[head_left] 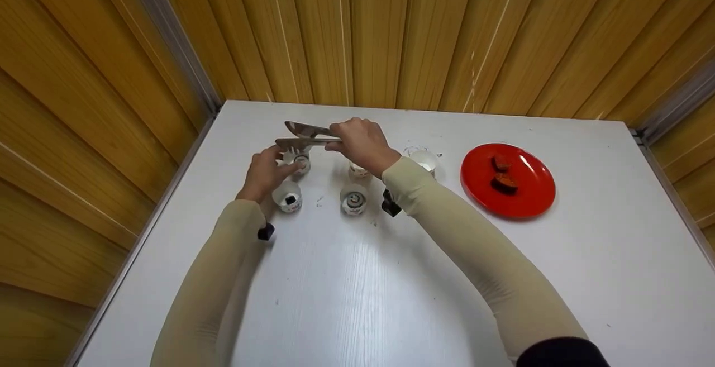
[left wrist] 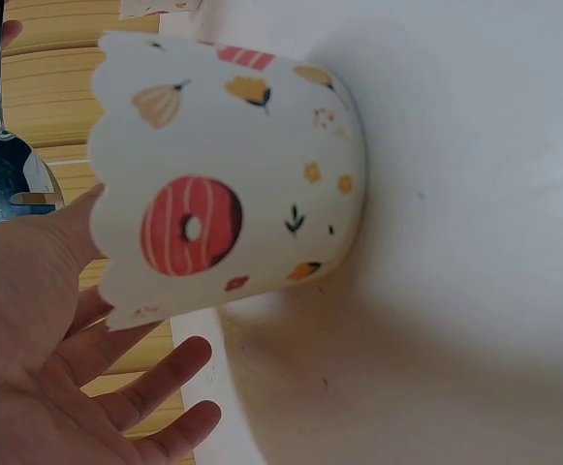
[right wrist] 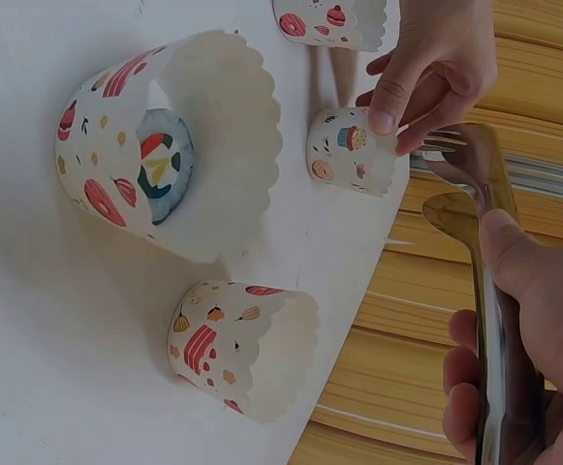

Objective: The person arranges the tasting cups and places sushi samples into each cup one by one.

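Note:
In my right hand (head_left: 360,141) I grip a pair of metal serving tongs (right wrist: 489,281), one end forked and the other spoon-shaped. Their two ends stand apart, the forked one close to the rim of a patterned paper baking cup (right wrist: 344,155) at the back left. My left hand (right wrist: 451,63) holds that cup by its rim, thumb on the near side. Nearer my left wrist, another baking cup (left wrist: 262,184) with a printed doughnut hides part of the left fingers. A small dark piece (head_left: 290,199) lies inside this front-left cup.
Two more baking cups stand to the right, the front one (head_left: 353,199) with a round print showing inside, the other (right wrist: 247,344) behind it. A white cup (head_left: 423,161) sits beyond my right forearm. Further right, a red plate (head_left: 525,202) bears two dark-edged, orange-topped cake pieces (head_left: 505,181).

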`<action>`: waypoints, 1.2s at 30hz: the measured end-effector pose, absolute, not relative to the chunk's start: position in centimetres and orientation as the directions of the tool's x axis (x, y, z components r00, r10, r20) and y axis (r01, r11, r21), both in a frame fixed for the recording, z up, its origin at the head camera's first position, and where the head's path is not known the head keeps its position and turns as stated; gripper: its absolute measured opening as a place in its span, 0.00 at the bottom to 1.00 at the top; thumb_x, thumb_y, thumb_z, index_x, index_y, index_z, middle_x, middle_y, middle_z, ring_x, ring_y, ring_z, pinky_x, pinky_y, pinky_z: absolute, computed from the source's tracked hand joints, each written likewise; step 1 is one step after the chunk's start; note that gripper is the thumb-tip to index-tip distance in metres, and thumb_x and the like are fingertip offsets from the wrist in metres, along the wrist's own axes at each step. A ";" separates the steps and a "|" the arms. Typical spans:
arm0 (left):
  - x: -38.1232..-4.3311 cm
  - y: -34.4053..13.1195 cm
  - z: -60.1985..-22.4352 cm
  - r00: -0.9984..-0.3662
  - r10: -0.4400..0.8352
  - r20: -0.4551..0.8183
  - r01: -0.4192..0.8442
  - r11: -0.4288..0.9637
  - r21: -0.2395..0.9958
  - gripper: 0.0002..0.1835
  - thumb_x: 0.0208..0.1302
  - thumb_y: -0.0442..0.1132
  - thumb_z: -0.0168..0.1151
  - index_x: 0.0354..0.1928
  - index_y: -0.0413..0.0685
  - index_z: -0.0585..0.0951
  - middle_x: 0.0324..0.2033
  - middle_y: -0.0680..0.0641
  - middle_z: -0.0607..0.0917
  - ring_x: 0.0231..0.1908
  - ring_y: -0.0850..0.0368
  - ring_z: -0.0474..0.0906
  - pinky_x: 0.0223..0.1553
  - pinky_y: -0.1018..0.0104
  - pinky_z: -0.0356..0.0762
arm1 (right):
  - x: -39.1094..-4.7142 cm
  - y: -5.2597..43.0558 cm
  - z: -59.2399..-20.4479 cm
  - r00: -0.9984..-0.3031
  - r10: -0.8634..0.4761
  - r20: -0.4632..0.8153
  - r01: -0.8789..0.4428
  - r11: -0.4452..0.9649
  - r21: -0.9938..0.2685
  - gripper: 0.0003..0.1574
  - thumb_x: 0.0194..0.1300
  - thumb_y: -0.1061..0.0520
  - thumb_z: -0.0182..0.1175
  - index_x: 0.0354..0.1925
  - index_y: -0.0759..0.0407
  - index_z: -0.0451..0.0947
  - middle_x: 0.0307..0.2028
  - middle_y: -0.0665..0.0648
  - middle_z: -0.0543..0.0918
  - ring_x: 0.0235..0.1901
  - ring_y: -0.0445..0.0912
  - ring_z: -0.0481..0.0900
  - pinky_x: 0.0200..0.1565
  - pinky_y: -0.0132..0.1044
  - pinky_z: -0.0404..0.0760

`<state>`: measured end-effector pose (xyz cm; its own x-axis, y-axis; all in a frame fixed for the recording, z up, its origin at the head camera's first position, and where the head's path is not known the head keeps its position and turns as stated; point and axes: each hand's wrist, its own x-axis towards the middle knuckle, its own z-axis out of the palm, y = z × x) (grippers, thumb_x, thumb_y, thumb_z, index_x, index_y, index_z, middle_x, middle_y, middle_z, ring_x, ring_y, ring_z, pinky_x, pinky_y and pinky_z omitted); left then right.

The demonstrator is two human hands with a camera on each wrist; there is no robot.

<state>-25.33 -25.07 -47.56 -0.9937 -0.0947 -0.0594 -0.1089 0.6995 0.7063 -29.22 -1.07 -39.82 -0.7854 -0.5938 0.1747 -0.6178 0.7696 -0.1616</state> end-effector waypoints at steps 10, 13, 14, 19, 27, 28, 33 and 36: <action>-25.6 -24.8 -47.6 -0.992 -0.088 -0.088 -0.124 0.719 0.683 0.34 0.67 0.55 0.70 0.67 0.41 0.75 0.64 0.38 0.78 0.64 0.40 0.72 0.64 0.44 0.71 | -29.7 0.1 -39.8 -0.811 -0.564 0.157 -0.584 0.794 -0.169 0.20 0.70 0.39 0.65 0.47 0.52 0.85 0.37 0.51 0.88 0.35 0.48 0.83 0.38 0.45 0.82; -25.6 -24.9 -47.6 -0.990 -0.091 -0.104 -0.138 0.716 0.684 0.35 0.67 0.55 0.70 0.68 0.41 0.74 0.64 0.38 0.77 0.64 0.40 0.71 0.65 0.44 0.70 | -29.7 0.5 -39.8 -0.813 -0.558 0.163 -0.581 0.796 -0.171 0.20 0.69 0.40 0.65 0.47 0.53 0.85 0.38 0.51 0.89 0.36 0.48 0.83 0.38 0.46 0.82; -25.7 -24.9 -47.6 -0.990 -0.093 -0.109 -0.143 0.715 0.684 0.35 0.67 0.55 0.70 0.68 0.42 0.74 0.64 0.38 0.77 0.64 0.40 0.71 0.65 0.44 0.70 | -29.8 0.6 -39.8 -0.815 -0.556 0.163 -0.578 0.797 -0.174 0.20 0.69 0.40 0.66 0.47 0.53 0.85 0.38 0.51 0.89 0.36 0.48 0.83 0.38 0.46 0.82; -25.8 -25.2 -47.6 -0.990 -0.089 -0.112 -0.142 0.718 0.682 0.35 0.68 0.53 0.69 0.69 0.41 0.73 0.63 0.37 0.77 0.64 0.39 0.71 0.65 0.43 0.69 | -29.8 1.3 -39.7 -0.821 -0.547 0.166 -0.571 0.800 -0.186 0.20 0.69 0.41 0.66 0.48 0.53 0.85 0.38 0.52 0.89 0.34 0.47 0.82 0.37 0.44 0.82; -25.7 -26.0 -47.7 -0.993 -0.080 -0.092 -0.122 0.725 0.678 0.33 0.69 0.52 0.69 0.68 0.40 0.74 0.62 0.36 0.78 0.63 0.39 0.71 0.65 0.43 0.69 | -29.7 2.4 -39.6 -0.819 -0.542 0.191 -0.572 0.798 -0.188 0.20 0.70 0.41 0.66 0.48 0.53 0.85 0.37 0.53 0.88 0.30 0.46 0.79 0.33 0.42 0.80; -25.6 -26.0 -47.7 -0.992 -0.084 -0.096 -0.127 0.724 0.678 0.33 0.69 0.52 0.69 0.68 0.40 0.74 0.62 0.36 0.78 0.63 0.39 0.71 0.65 0.43 0.69 | -29.6 2.6 -39.5 -0.820 -0.540 0.187 -0.570 0.799 -0.193 0.20 0.70 0.41 0.66 0.49 0.53 0.85 0.37 0.53 0.88 0.30 0.46 0.79 0.33 0.42 0.79; -25.4 -26.2 -47.6 -0.990 -0.097 -0.100 -0.139 0.716 0.684 0.34 0.68 0.53 0.69 0.68 0.41 0.74 0.62 0.37 0.78 0.64 0.38 0.69 0.65 0.42 0.68 | -29.4 3.6 -39.4 -0.821 -0.542 0.178 -0.568 0.806 -0.167 0.20 0.71 0.41 0.65 0.49 0.53 0.84 0.36 0.53 0.88 0.31 0.47 0.80 0.34 0.44 0.79; -25.3 -26.3 -47.5 -0.989 -0.101 -0.106 -0.146 0.714 0.685 0.34 0.68 0.54 0.69 0.68 0.41 0.74 0.62 0.37 0.78 0.64 0.38 0.68 0.65 0.42 0.68 | -29.3 4.3 -39.4 -0.821 -0.544 0.173 -0.568 0.808 -0.154 0.20 0.71 0.40 0.65 0.50 0.53 0.84 0.36 0.53 0.88 0.32 0.47 0.81 0.34 0.44 0.79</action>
